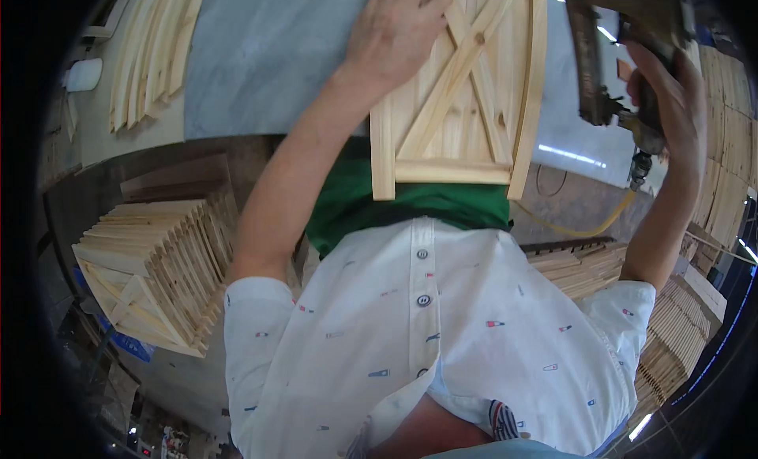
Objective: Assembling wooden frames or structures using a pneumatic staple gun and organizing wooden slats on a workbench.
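A pale wooden panel (442,103) lies in front of me, its frame crossed by diagonal slats in an X. My left hand (399,36) is on its upper left part, fingers curled and pressed together at the upper end of the thinner diagonal slat (491,127). The fingertips are partly hidden. To the right, apart from the panel, my right hand (671,95) grips a dark nail gun (588,64) by its handle. A yellow air hose (584,231) runs from the fitting at the handle's lower end.
The panel rests on a grey worktable (260,64) and overhangs its near edge. Loose wooden strips (154,52) lie at the far left, near a white roll (84,76). Stacked finished panels (158,261) stand at the lower left. Wood stacks (671,332) stand at the right.
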The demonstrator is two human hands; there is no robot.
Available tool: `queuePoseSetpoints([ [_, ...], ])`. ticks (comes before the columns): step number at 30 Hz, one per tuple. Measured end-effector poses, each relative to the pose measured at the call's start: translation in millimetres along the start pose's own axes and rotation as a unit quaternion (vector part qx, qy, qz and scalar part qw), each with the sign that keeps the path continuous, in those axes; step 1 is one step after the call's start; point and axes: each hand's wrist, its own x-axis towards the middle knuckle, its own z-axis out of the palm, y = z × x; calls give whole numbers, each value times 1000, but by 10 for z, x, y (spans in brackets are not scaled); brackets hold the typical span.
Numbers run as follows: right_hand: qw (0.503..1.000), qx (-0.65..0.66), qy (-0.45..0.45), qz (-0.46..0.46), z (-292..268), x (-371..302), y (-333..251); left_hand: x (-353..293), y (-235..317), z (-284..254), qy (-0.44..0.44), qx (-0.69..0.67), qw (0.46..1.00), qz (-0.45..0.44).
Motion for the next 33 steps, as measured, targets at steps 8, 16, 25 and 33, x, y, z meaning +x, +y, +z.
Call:
queuePoseSetpoints([
  [8,988,-13,-120,-93,564,748,-555,-73,37,51,45,-32,998,-23],
  [16,976,-11,-210,-62,809,1094,-1009,-63,50,17,17,-63,996,-61],
  [25,973,-46,-186,-129,885,1096,-935,-46,10,72,36,-57,997,-34],
  [33,977,-35,-177,-113,531,437,-344,-42,3,95,49,-40,998,-24],
])
